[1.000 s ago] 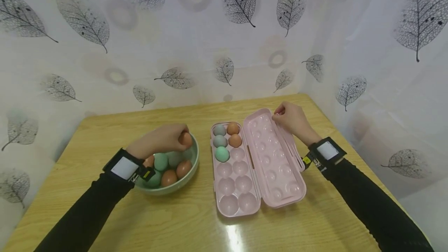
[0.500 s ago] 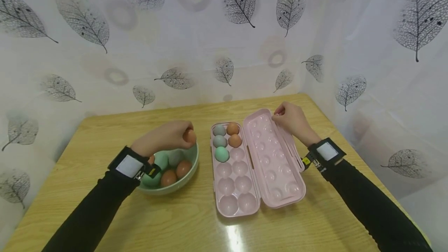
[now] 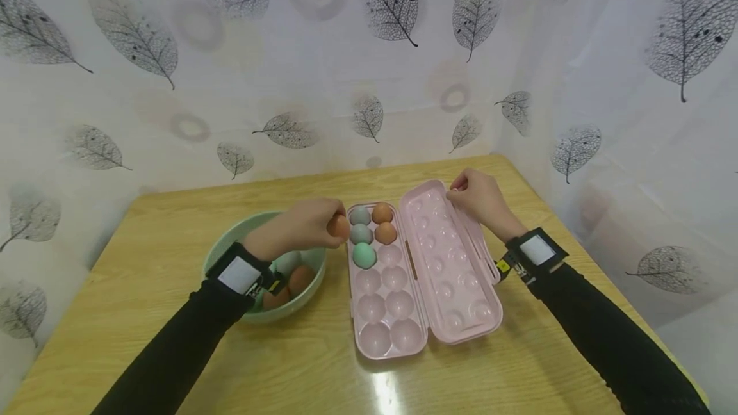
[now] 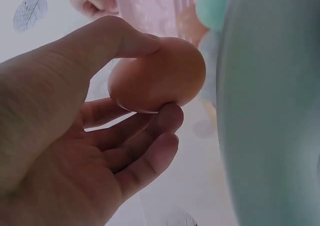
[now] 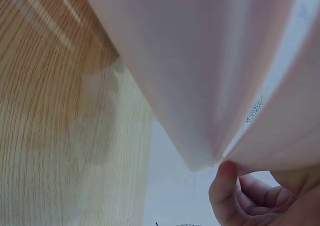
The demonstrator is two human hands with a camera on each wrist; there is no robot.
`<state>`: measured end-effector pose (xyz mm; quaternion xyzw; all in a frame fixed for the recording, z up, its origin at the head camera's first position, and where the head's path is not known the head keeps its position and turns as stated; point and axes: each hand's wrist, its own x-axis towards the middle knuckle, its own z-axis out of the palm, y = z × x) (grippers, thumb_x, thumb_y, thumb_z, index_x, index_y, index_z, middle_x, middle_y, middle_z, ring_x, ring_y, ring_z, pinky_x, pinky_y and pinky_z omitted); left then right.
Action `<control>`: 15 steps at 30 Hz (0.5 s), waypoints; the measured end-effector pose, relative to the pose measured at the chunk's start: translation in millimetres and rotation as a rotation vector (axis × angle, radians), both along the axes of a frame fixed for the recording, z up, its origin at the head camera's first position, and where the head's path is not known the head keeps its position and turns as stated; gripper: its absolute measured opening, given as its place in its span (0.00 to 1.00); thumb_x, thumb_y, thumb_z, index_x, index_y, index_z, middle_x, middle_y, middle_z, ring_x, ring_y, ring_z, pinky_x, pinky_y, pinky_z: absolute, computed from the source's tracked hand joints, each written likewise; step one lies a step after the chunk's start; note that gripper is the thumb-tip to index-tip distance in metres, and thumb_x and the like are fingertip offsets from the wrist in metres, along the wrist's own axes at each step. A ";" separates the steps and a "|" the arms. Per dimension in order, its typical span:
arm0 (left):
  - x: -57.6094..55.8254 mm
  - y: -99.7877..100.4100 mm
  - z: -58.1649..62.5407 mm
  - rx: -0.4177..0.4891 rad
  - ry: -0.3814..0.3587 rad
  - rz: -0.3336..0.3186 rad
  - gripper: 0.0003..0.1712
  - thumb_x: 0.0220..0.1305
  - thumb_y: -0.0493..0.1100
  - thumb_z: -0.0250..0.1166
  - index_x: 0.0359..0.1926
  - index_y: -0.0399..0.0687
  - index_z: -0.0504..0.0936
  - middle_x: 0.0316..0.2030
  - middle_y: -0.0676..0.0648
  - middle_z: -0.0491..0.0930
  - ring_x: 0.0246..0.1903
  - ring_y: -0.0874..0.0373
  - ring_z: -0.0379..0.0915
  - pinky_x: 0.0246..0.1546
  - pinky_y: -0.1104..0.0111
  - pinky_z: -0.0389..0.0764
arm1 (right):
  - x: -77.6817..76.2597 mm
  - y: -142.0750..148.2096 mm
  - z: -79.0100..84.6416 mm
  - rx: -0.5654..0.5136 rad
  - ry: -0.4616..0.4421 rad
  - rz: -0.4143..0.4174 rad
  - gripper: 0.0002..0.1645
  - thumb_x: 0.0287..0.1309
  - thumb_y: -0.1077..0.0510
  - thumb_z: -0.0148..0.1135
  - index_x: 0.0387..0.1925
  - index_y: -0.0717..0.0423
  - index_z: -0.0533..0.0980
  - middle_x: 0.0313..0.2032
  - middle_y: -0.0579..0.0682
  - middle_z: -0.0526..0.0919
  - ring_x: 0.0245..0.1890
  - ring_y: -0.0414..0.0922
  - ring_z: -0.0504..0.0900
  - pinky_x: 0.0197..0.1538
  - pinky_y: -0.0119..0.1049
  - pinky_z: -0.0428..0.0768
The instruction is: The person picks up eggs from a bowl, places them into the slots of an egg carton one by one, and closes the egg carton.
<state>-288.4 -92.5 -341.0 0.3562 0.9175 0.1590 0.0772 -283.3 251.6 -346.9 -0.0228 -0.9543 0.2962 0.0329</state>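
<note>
A brown egg (image 4: pixel 160 76) is pinched between the thumb and fingers of my left hand (image 3: pixel 305 226). That hand is between the green bowl (image 3: pixel 221 252) and the pink egg carton (image 3: pixel 377 356), with the egg right beside the carton's far left edge. In the carton's far end sit two grey eggs (image 3: pixel 360 234), two brown eggs (image 3: pixel 385 233) and one green egg (image 3: pixel 364 255); the nearer cups hold nothing. My right hand (image 3: pixel 481 200) pinches the far outer edge of the carton's opened lid (image 3: pixel 444 261), as the right wrist view (image 5: pixel 200 111) also shows.
Inside the bowl lie more eggs, brown (image 3: pixel 301 279) and green, partly hidden under my left wrist. Both stand on a wooden table (image 3: pixel 323 376). A pale curtain with leaf prints (image 3: pixel 369 69) hangs behind and along the sides.
My left hand has carried the brown egg up out of the bowl and rightward to the carton's edge. The right hand stays at the lid.
</note>
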 end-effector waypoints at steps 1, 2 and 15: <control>0.7 3.6 -2.1 0.000 0.007 -0.011 0.24 0.56 0.47 0.72 0.51 0.41 0.80 0.40 0.46 0.82 0.38 0.55 0.75 0.40 0.65 0.78 | 0.3 -0.6 -0.7 0.000 0.000 0.002 0.16 0.64 0.57 0.61 0.47 0.66 0.76 0.43 0.62 0.80 0.40 0.53 0.78 0.38 0.36 0.77; 1.8 7.2 -4.0 -0.003 0.010 -0.019 0.24 0.56 0.48 0.72 0.51 0.41 0.79 0.39 0.46 0.82 0.38 0.55 0.75 0.40 0.65 0.78 | 0.8 -1.2 -1.7 0.001 -0.001 0.003 0.16 0.64 0.57 0.61 0.46 0.66 0.76 0.43 0.63 0.80 0.40 0.53 0.78 0.38 0.36 0.77; 7.0 54.5 -19.3 0.040 0.054 -0.185 0.26 0.58 0.41 0.71 0.55 0.41 0.72 0.39 0.47 0.77 0.40 0.56 0.72 0.42 0.68 0.78 | -3.3 -1.1 -5.6 0.029 0.011 -0.005 0.16 0.63 0.55 0.60 0.45 0.64 0.76 0.42 0.62 0.81 0.39 0.53 0.79 0.36 0.35 0.77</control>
